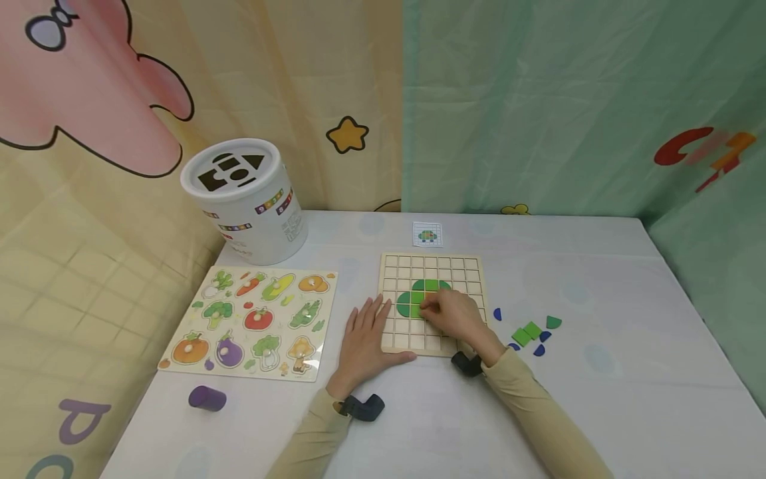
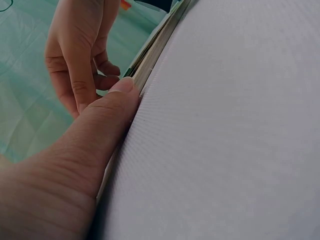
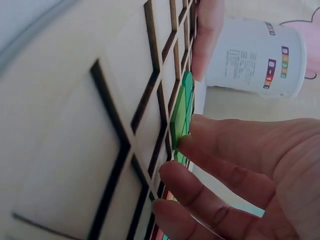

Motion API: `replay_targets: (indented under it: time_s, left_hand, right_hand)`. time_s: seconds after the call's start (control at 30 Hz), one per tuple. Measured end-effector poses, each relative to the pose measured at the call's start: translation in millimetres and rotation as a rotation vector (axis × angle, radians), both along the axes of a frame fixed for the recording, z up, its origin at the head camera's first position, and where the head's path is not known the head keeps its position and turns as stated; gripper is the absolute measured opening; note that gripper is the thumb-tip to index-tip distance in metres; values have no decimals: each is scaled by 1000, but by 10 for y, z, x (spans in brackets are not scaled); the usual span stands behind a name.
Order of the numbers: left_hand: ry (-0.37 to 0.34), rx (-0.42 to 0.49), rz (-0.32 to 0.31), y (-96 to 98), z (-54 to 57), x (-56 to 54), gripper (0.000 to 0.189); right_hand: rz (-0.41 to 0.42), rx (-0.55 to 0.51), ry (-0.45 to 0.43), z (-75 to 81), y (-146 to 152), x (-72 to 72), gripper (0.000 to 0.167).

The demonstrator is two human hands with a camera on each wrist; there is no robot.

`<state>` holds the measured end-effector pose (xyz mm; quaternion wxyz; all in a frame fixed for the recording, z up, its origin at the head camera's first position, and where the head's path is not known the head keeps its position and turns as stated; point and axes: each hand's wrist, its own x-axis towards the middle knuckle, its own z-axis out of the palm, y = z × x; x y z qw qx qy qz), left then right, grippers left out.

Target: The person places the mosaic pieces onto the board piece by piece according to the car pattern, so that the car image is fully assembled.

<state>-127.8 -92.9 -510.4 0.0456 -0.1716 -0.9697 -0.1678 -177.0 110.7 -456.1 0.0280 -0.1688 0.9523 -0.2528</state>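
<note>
A wooden grid board (image 1: 395,338) lies on the table with dark green rounded tiles (image 1: 403,305) and light green square tiles (image 1: 432,285) in its cells. My left hand (image 1: 370,342) rests along its left side, fingers straight, and the thumb (image 2: 112,107) touches the near edge. Over the middle of the board, my right hand (image 1: 451,315) has thumb and index finger together at a light green square tile (image 3: 178,112), pinching it at its edge. The other right fingers curl above the grid. Part of the pattern is hidden under this hand, including something orange-red.
Right of the board lie loose green squares (image 1: 522,336), a dark green rounded piece (image 1: 553,322) and several blue half-rounds (image 1: 539,350). A pattern card (image 1: 427,235) lies behind it. To the left are a vegetable puzzle (image 1: 239,319), a white bucket (image 1: 263,226) and a purple cylinder (image 1: 207,398).
</note>
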Motion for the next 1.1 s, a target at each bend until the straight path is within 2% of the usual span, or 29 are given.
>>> replay_targets:
  time_s: [0.23,0.37,0.67,0.9,1.1]
  left_hand:
    - [4,4,4,0,-4,-5,111]
    - [0,-3,5,2,-16,-7,112]
    - [3,10,0,6,-8,1,111]
    - [3,13,-1,2,-11,0,110]
    - [6,14,-5,0,-24,-4,110]
  right_hand:
    - [37,-33,-16,42,98,64,16]
    - [19,-71,-2,82,272,112,15]
    - [-118,-77,52,176,908,226,13]
    - [-208,-59,28,238,1392,335,16]
    - [-260,0,-5,252,1654,406,21]
